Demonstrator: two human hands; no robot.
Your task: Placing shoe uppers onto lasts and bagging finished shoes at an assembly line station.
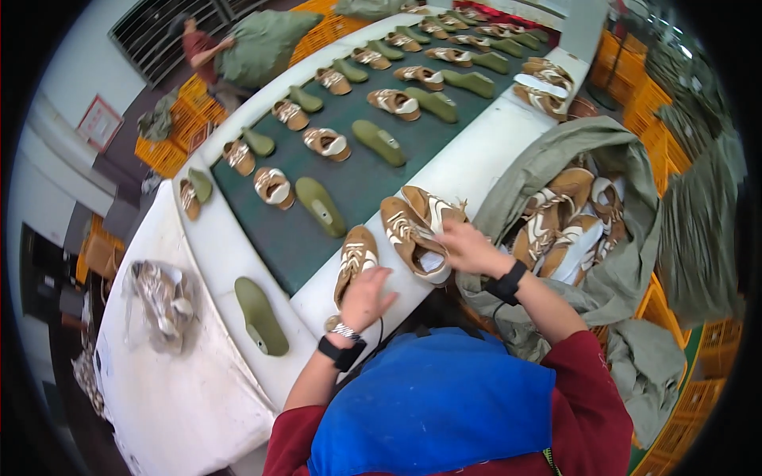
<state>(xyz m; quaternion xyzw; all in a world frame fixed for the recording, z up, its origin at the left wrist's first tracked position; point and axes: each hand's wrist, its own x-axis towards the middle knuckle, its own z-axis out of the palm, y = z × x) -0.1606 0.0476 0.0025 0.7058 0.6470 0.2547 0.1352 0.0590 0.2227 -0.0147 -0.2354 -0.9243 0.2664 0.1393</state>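
A blue apron (pixel 432 404) over the person's own front lies nearest, with a dark red sleeve at either side. Just beyond it, the left hand (pixel 367 301) lies over the heel end of a brown-and-white shoe (pixel 357 250), thumb spread away from the fingers; whether it grips cannot be told. The right hand (pixel 470 247), well apart from the left, has its fingers at the opening of a second shoe (pixel 401 232); how firmly they close is unclear. A third shoe (pixel 432 208) sits just ahead of the right hand, beside the second. All three rest on the white ledge (pixel 496 170).

The shoes look light, with soft, giving uppers and a firmer sole; the surface seems unlikely to slip. The heel collar or the sides around the opening look the surest hold; a tongue or lace alone would probably flop.

Ahead of both hands, a dark green belt (pixel 248 226) carries rows of similar shoes and green shoe forms (pixel 320 206). Left of the left hand lie another green form (pixel 260 316) and, farther out, a clear plastic bag (pixel 163 305). Right of the right hand, a grey-green sack (pixel 591 139) gapes around piled shoes (pixel 540 238). Far ahead to the left, a co-worker (pixel 202 51) holds a bulging sack (pixel 266 47).
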